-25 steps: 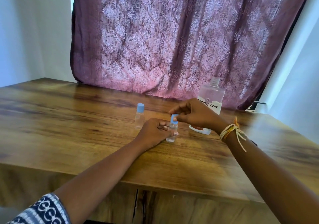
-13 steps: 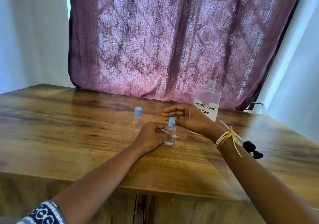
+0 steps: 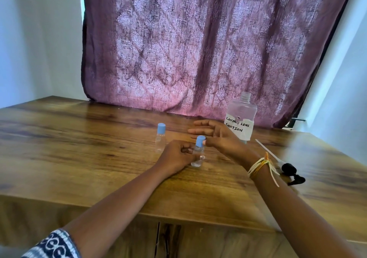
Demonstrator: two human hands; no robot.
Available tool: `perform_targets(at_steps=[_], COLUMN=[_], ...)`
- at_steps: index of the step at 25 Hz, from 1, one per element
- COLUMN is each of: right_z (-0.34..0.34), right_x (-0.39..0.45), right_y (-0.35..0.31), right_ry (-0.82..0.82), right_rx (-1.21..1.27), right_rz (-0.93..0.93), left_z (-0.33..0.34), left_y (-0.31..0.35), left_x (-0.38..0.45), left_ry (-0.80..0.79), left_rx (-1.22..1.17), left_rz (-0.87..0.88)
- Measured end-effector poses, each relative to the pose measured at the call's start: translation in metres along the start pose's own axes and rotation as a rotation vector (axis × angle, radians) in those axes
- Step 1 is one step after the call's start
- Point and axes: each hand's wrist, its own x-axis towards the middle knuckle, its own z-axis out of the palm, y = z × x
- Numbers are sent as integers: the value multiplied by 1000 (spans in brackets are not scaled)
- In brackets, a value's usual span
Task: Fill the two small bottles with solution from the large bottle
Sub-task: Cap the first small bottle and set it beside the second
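Two small clear bottles with blue caps stand on the wooden table (image 3: 79,158). My left hand (image 3: 175,155) grips the nearer small bottle (image 3: 198,154) around its body. My right hand (image 3: 216,136) hovers beside that bottle's blue cap (image 3: 200,139), fingers spread, thumb tip touching the cap. The other small bottle (image 3: 160,138) stands upright to the left, untouched. The large clear bottle (image 3: 240,118), labelled "contact lens solution", stands uncapped behind my right hand.
A black pump cap with a long white tube (image 3: 290,172) lies on the table to the right of my right wrist. A purple patterned curtain (image 3: 198,49) hangs behind the table. The table's front edge is near me.
My right hand has opened from a pinch on the blue cap to spread fingers beside it. The view has tilted up, bringing the pump cap into sight.
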Motion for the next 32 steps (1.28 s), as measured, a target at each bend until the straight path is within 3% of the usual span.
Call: perform_targets(at_steps=[2,8,13,23,29,32], right_z=[-6,-6,-8,5,7,15], right_x=[-2,1,-2,2,-9,-17], right_y=[-1,2,4,21,33,44], right_ry=[-10,175,-14,278,121,172], right_rx=[-115,-270,-77,-76,-112,-106], right_rz=[-20,-24,-3,-64,-12,34], left_z=[0,0,0,2,-1,-1], left_y=[2,4,4,7,9,10], left_x=[-1,-2,-2,-3,-6,-10], left_ry=[2,26,27,65,33,-37], left_rx=[-5,10,15,98,133,257], left_rz=[-10,-19,-28,-12,-19,9])
